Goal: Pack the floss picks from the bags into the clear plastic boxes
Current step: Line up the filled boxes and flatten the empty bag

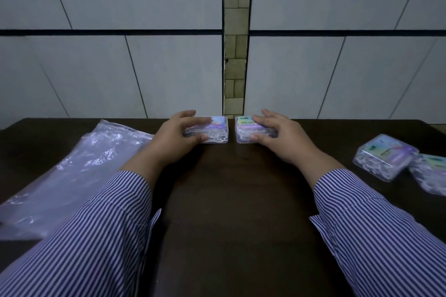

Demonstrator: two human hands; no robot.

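Observation:
Two clear plastic boxes with white floss picks inside stand side by side at the far edge of the dark table. My left hand (177,136) grips the left box (217,130), fingers on its lid and thumb on its near wall. My right hand (277,137) grips the right box (242,130) the same way. Both lids carry a pastel label and look closed. A crumpled clear plastic bag (72,171) lies flat on the left of the table.
Two more filled clear boxes (383,157) (429,173) lie at the right edge, one tilted against the other. A tiled wall rises right behind the table (229,200). My striped sleeves cover the near corners.

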